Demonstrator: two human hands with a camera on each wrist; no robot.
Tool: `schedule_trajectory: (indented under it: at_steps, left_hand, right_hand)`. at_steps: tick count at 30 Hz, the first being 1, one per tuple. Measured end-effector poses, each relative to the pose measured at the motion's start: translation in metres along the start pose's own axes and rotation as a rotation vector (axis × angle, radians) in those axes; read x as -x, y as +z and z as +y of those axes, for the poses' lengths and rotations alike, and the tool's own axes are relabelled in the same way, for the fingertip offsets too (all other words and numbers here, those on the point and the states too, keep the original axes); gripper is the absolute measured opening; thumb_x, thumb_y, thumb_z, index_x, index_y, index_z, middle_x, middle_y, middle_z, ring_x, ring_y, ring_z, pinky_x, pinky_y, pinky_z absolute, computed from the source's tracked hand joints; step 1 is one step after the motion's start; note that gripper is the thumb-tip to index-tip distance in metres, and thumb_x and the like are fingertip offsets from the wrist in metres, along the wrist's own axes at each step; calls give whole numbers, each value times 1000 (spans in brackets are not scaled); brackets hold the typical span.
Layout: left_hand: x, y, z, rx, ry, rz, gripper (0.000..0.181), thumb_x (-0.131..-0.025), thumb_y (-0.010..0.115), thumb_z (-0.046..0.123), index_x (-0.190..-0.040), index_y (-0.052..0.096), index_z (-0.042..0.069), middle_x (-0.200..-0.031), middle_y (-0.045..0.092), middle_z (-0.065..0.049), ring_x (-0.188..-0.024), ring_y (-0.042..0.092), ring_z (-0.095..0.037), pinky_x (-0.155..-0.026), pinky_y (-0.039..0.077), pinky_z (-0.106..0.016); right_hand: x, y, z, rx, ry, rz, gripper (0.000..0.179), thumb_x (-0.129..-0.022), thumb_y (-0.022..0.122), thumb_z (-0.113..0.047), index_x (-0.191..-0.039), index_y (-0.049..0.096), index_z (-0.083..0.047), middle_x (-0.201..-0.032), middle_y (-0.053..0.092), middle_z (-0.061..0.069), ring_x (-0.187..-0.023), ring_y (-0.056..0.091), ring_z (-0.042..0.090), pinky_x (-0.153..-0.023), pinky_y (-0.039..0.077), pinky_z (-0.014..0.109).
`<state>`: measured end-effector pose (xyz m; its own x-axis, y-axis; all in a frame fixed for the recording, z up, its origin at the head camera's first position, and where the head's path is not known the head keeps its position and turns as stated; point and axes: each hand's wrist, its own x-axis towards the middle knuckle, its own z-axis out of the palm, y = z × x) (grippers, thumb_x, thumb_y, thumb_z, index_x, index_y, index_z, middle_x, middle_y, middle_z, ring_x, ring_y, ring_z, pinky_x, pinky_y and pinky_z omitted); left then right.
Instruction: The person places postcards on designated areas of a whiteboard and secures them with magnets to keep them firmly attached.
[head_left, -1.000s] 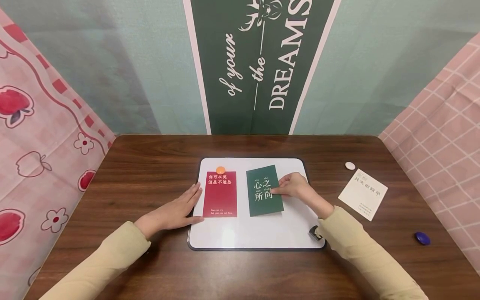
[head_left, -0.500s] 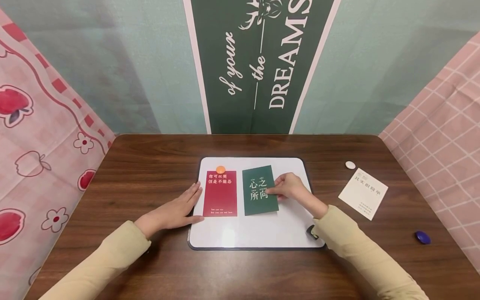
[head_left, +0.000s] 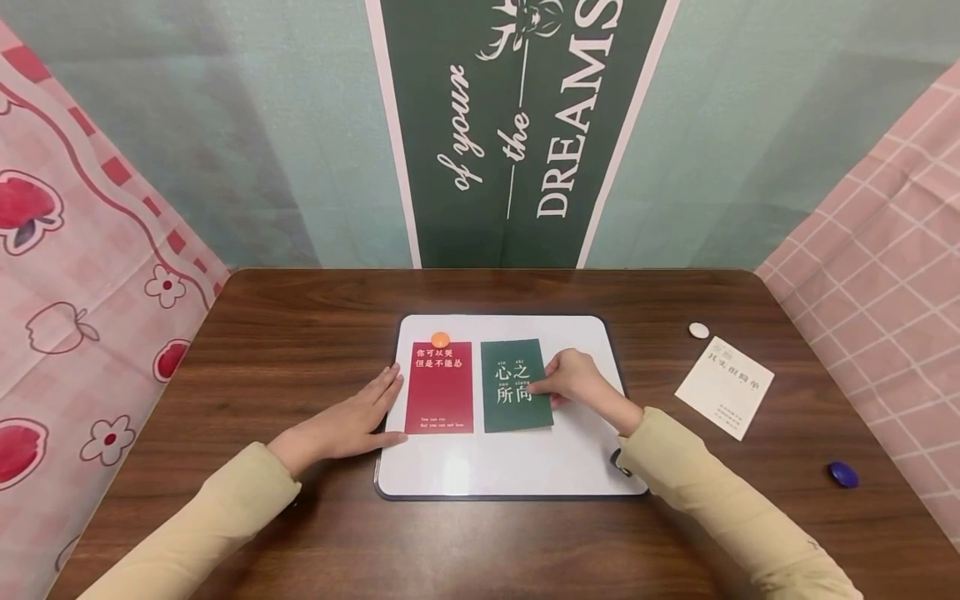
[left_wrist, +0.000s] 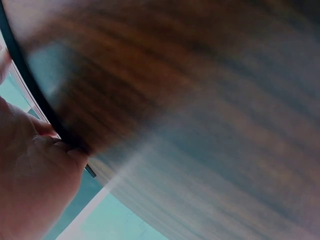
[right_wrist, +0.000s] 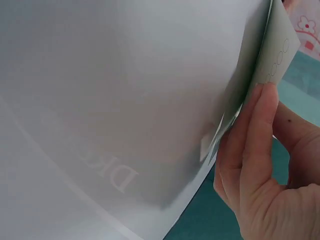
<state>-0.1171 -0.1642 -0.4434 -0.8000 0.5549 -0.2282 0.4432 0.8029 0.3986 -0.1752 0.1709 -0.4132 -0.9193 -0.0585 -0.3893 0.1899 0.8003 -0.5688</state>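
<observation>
My right hand pinches the right edge of a green card with white characters, thumb on its printed face. In the right wrist view the fingers lie behind the card's pale back, close over the whiteboard. To its left on the whiteboard lies a red card, an orange round magnet at its top edge. My left hand rests with straight fingers at the board's left edge, thumb tip by the red card's lower corner. In the left wrist view that hand touches the dark rim.
On the wooden table, right of the board, lies a white card. Near it are a white round magnet and a blue one. A small black item sits by the right sleeve. Curtains hang around the table.
My right hand has moved the green card left, nearer to the red card, and turned it straighter. The left hand has stayed in place.
</observation>
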Motion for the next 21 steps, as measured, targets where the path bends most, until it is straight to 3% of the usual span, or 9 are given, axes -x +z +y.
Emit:
schedule_trajectory:
  at_steps: [11,21]
  left_hand:
    - [1,-1,1,2,-5,-2,91,-83,53,56,-146,13,5,-152,6,-12,-138,8,-29,-101,34,-44]
    - [1,-2,1,4,-2,1,91,-83,52,57,-146,13,4,-152,5,-12,-139,7,-28,-102,32,-44]
  right_hand:
    - [-3,4,-1,68,-15,-17,30,-71,78,-20,-77,57,1,-59,59,8,-41,54,10,-42,42,17]
    - [-1,2,-5,156,-61,-28,29,-71,78,-24,-64,62,-2,-50,57,5,-43,52,11,-43,37,18]
